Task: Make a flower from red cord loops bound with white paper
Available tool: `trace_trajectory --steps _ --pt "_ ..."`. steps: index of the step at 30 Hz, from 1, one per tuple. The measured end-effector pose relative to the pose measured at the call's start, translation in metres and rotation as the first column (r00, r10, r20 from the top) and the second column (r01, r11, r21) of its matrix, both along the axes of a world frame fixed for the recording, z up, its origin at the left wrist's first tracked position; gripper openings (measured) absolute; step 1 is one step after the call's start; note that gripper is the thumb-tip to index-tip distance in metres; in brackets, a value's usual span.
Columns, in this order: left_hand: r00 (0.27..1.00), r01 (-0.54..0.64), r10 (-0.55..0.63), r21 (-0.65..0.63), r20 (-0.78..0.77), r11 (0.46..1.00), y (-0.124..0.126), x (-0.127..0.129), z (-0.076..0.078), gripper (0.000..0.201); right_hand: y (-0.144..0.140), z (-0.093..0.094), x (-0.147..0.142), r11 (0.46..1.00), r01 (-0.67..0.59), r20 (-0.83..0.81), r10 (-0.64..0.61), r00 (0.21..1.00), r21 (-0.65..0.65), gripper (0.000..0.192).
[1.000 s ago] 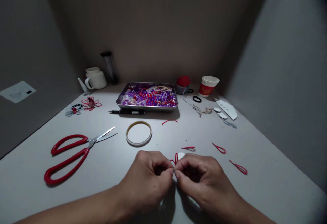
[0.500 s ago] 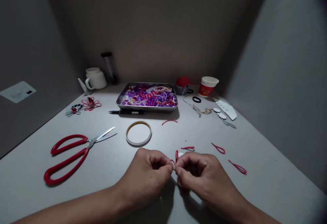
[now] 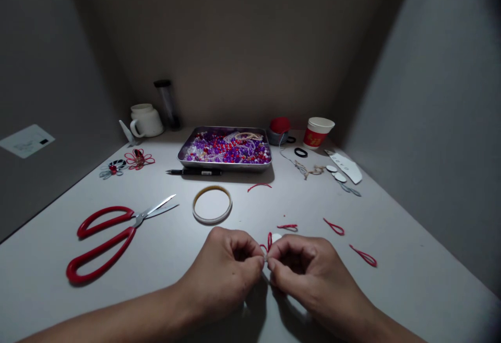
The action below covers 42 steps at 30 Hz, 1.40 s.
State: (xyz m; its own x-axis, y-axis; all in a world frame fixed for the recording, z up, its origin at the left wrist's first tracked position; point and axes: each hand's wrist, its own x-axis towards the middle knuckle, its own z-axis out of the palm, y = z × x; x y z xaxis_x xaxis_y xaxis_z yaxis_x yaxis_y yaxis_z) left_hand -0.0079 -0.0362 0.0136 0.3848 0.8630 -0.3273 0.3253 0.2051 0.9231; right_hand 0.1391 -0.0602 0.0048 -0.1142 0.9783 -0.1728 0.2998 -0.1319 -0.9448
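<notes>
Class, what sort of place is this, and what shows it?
Probably a craft worktable: it holds a tray of beads, red-handled scissors and loose red cord loops.

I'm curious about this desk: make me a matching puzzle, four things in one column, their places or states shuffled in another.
1. Left hand
2. Scissors
3. Pen
4. Paper cup

A. Upright, toward the back right
B. Lying open at the left
C. Pinching, close beside the right hand
D. Lying in front of the bead tray

Pairs: 1-C, 2-B, 3-D, 4-A
</notes>
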Motion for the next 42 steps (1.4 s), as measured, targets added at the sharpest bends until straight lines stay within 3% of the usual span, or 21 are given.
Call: trace_trajectory --steps 13,21,26,35,42 --pt "0.999 -0.053 0.053 -0.021 0.003 0.998 0.006 -0.003 -0.004 0.009 0.001 -0.001 0.000 0.998 0.055 0.027 -0.055 0.998 0.010 0.007" --pt "0.996 -0.094 0.094 -0.027 0.003 0.995 0.007 -0.006 -0.001 0.006 0.001 -0.004 0.001 0.994 0.104 -0.041 -0.106 0.994 -0.044 0.004" --pt "0.986 -0.157 0.159 -0.046 0.043 0.987 0.009 -0.005 0.002 0.005 0.005 -0.005 0.001 0.988 0.132 -0.189 -0.146 0.971 -0.081 0.006" --pt "0.982 -0.119 0.133 -0.111 0.132 0.987 0.010 -0.004 0.006 0.005 0.004 -0.004 0.006 0.987 -0.070 -0.554 -0.024 0.832 -0.148 0.011" --pt "0.983 0.012 0.015 -0.148 0.185 0.989 0.006 -0.003 0.005 0.009 0.002 0.009 0.006 0.988 -0.157 -0.412 0.142 0.900 -0.003 0.006"
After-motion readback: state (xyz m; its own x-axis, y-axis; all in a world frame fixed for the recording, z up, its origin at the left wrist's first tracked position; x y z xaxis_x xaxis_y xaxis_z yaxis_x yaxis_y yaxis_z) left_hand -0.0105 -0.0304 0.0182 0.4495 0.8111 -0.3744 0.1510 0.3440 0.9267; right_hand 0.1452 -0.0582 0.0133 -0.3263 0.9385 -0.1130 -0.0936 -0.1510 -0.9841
